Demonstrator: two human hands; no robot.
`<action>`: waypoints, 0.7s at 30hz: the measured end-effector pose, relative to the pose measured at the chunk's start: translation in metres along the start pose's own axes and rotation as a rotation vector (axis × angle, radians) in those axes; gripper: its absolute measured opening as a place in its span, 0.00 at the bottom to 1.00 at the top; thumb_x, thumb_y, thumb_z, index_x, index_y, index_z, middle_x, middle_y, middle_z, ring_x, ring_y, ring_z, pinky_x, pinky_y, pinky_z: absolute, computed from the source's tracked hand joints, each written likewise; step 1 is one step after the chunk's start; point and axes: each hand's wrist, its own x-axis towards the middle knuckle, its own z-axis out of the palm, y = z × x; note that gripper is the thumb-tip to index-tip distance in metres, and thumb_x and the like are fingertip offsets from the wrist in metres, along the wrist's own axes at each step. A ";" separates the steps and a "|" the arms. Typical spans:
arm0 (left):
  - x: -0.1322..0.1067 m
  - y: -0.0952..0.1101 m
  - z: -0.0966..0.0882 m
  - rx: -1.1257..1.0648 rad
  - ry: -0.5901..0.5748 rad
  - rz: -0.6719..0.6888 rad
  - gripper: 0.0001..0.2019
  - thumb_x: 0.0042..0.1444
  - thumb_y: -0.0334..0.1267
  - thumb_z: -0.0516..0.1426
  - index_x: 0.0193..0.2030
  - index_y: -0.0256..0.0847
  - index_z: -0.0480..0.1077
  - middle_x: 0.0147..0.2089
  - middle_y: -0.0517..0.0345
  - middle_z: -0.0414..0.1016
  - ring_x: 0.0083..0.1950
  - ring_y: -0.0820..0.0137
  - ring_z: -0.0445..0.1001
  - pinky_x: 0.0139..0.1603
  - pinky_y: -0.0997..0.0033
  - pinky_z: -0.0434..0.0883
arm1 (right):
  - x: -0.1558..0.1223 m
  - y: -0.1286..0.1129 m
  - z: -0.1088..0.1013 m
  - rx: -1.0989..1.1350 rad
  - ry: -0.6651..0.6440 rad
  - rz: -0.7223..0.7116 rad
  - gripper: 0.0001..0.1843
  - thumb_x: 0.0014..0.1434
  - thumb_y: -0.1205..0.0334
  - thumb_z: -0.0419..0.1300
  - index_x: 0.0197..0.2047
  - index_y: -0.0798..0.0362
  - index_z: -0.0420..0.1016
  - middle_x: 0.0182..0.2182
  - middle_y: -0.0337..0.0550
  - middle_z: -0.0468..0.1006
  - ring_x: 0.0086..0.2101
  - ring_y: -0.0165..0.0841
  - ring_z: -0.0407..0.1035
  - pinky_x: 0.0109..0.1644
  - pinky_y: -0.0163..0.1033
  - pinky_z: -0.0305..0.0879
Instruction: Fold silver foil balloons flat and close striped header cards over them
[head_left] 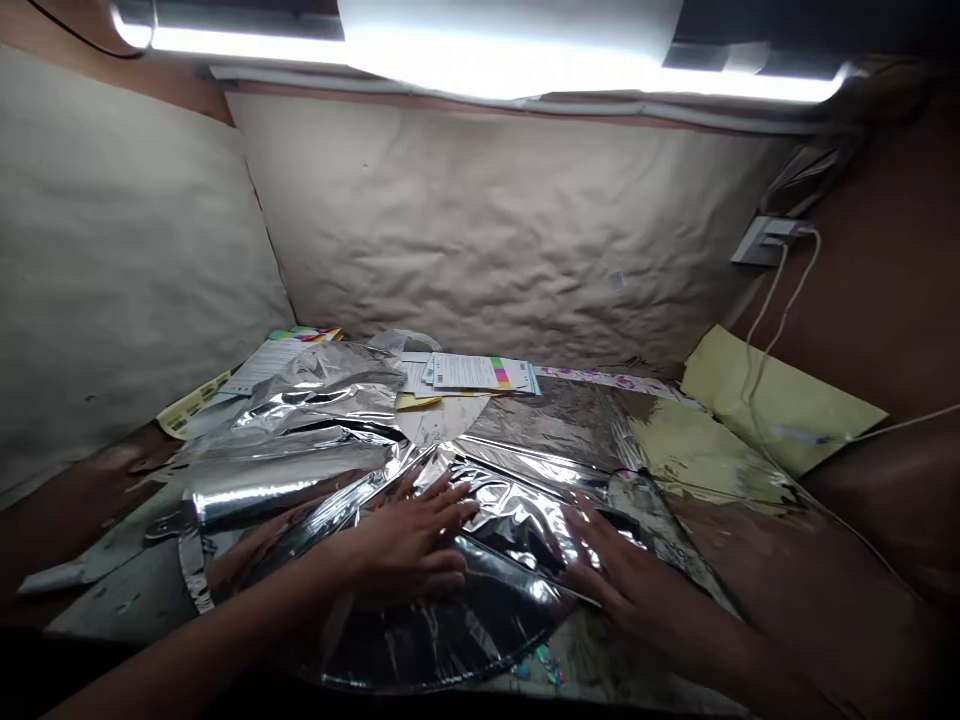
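My left hand (412,540) lies palm down on a shiny silver foil sheet (495,630), its fingers stretched forward and apart. Across the sheet's right part, my right hand (611,560) also rests with spread fingers, slightly blurred. Neither hand holds anything. The foil is creased between the hands, and its near edge is rounded. Beyond my left hand, more crumpled silver foil (330,375) is heaped on the work surface, with a smooth fold (277,485) in front of it.
Printed cards (472,372) lie at the back against a paper-covered wall (480,230). Yellow paper (712,455) is on the right, below a wall socket (769,240) with white cables. A lit tube lamp (247,42) hangs overhead. Small shiny scraps (551,670) lie near the front.
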 end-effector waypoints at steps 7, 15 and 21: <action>0.005 -0.006 -0.011 0.055 0.140 -0.009 0.29 0.66 0.56 0.49 0.71 0.53 0.53 0.76 0.54 0.44 0.76 0.53 0.40 0.71 0.41 0.35 | -0.036 0.007 -0.016 0.225 -0.069 -0.186 0.24 0.67 0.46 0.52 0.64 0.39 0.68 0.62 0.42 0.70 0.62 0.47 0.62 0.64 0.53 0.61; -0.005 0.001 0.013 0.084 0.034 -0.040 0.36 0.62 0.64 0.48 0.73 0.60 0.41 0.76 0.51 0.35 0.75 0.48 0.37 0.69 0.34 0.37 | -0.033 0.009 0.035 -0.066 0.037 -0.389 0.34 0.64 0.45 0.56 0.71 0.43 0.55 0.69 0.47 0.54 0.67 0.52 0.51 0.67 0.62 0.54; -0.004 -0.004 -0.009 -0.028 -0.037 0.083 0.23 0.69 0.53 0.44 0.69 0.61 0.54 0.75 0.60 0.46 0.76 0.53 0.38 0.69 0.35 0.30 | -0.062 0.021 0.023 0.037 0.115 -0.545 0.36 0.63 0.67 0.53 0.72 0.37 0.50 0.67 0.38 0.60 0.62 0.41 0.62 0.62 0.46 0.66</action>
